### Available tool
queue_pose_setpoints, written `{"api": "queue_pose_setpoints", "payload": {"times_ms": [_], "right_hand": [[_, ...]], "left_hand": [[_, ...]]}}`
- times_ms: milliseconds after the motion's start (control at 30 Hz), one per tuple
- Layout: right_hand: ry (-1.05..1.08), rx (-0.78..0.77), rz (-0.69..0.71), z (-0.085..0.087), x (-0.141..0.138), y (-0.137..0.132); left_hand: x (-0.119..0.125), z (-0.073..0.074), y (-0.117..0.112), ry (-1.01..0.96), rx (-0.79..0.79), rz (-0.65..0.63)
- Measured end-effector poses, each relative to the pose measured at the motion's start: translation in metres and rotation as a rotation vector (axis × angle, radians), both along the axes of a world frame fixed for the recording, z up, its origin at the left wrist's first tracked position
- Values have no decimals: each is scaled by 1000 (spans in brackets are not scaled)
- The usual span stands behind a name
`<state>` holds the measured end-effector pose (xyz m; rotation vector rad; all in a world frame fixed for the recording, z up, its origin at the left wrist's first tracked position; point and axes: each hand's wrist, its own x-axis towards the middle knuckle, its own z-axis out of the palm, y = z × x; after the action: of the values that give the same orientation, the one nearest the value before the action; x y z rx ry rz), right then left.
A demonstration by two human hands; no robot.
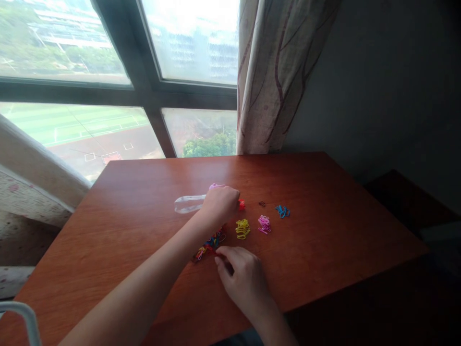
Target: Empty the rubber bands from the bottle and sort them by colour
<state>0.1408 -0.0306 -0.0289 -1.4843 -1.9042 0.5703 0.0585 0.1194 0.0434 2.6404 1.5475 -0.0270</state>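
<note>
On a reddish wooden table (324,240), small rubber bands lie sorted by colour. My left hand (220,203) reaches forward with fingers curled, its tips at a red bunch (241,205); what it pinches is hidden. My right hand (242,276) rests nearer me, fingers pinched at the edge of a mixed-colour pile (210,242). A yellow bunch (242,228), a pink bunch (264,224) and a blue bunch (283,211) lie to the right. A single dark band (261,203) sits behind the pink bunch.
A clear plastic bag (189,203) with a pink closure (215,186) lies behind my left hand. A large window (108,72) and a patterned curtain (277,72) stand beyond the table's far edge. A white chair rail (25,317) shows at lower left.
</note>
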Motion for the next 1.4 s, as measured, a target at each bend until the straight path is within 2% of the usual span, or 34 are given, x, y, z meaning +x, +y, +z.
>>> {"api": "queue_pose_setpoints", "payload": {"times_ms": [200,533,733,833,967,1100,1233,1400], "right_hand": [[-5,-13,-1,2,0,0],[-10,-28,0,4,0,1],[-10,-22,-3,3,0,1],[-15,-4,-12,2,0,1],[-31,-3,-16,2,0,0],[-36,-5,-26,3,-1,-1],[-72,-1,-45,4,-1,-1],[-82,8,-146,4,-1,0]], "left_hand": [[-5,-1,-1,-15,-9,25],[-26,4,-11,-80,17,34],[-21,4,3,-96,18,11],[-18,6,1,-101,26,9],[-28,10,-23,-114,41,17],[-52,8,-59,-156,46,29],[-78,-9,-93,-345,109,81],[-101,-36,-127,-474,94,122]]}}
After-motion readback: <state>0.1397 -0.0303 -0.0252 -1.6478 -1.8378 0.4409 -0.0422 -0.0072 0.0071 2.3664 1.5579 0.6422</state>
